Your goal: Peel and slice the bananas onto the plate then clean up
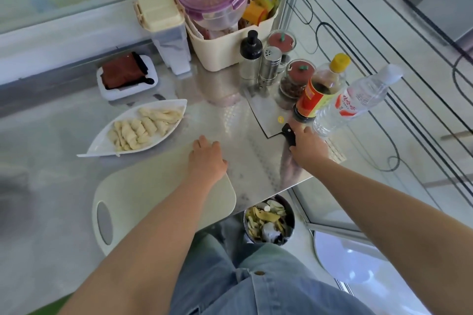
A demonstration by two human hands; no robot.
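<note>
Head view: banana slices (143,128) lay heaped on the white plate (101,147), towards the left edge of the table (217,115).
Progress: peeling and slicing looked finished; clean-up seemed under way, with board and knife not yet put away.
Left hand (207,158): fingers straight, flat on the far corner of the cutting board (158,186).
Right hand (308,147): curled round the handle of the knife (266,115), whose blade lay flat beside the bottles (320,89).
Bin (267,220): below the front edge, holding peels.

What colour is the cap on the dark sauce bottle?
Yellow; the cap shows best in the head view.
</note>
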